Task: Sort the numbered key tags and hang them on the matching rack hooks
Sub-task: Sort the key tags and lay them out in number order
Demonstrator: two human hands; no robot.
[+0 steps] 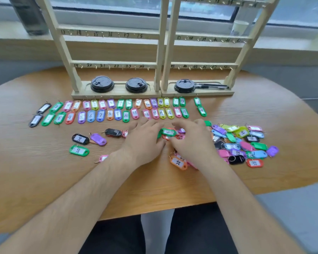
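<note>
Green tag (168, 132) lying atop small heap (180, 133) mid-table, between both hands. Left hand (145, 137) resting flat, fingers relaxed, touching it. Right hand (191, 139) curling over heap; I'm unable to tell whether it's grasping (blur). I'm judging sorting under way: rows (126, 116) filling, hooks (109, 67) hanging bare. Next move calling for reading number, sliding tag into row. Glossy plastic ovals, wire rings, paper labels.

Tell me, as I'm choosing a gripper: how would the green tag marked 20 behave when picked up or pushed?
The green tag looks like flat plastic, so probably stiff and light. Lying flat on the smooth table, it would likely slide, not roll. Its wire ring may swing loosely.
</note>
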